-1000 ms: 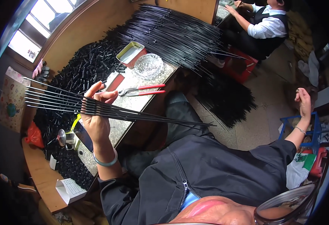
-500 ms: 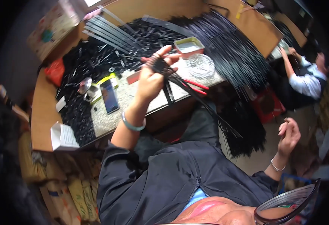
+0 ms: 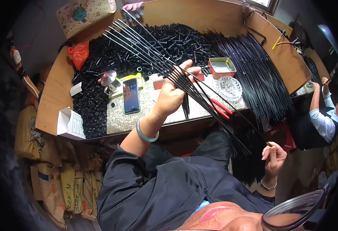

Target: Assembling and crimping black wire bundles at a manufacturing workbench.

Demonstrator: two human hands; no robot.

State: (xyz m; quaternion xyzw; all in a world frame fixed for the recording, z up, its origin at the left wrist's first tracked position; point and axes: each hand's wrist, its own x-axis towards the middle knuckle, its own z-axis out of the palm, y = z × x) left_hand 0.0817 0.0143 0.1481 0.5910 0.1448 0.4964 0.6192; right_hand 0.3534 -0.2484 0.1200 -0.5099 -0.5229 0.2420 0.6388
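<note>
A fan of long thin black rods slants across my left hand, whose fingers are closed round their middle above the bench. Their upper ends spread toward the far left, and the lower ends hang past the bench's front edge. Low on the right, my right hand pinches the lower end of one rod, which stands a little apart from the others. Red-handled pliers lie beneath the bundle, partly covered by it. A phone rests on the speckled worktop, left of my left hand.
Short black pieces are heaped at the back; many long black rods lie at right. Around the worktop are a red tin, a glass dish, a metal cup and a white box. A co-worker sits at far right.
My right hand was free of the rods and now pinches one rod's lower end. My left hand keeps its hold on the bundle. The whole view has shifted.
</note>
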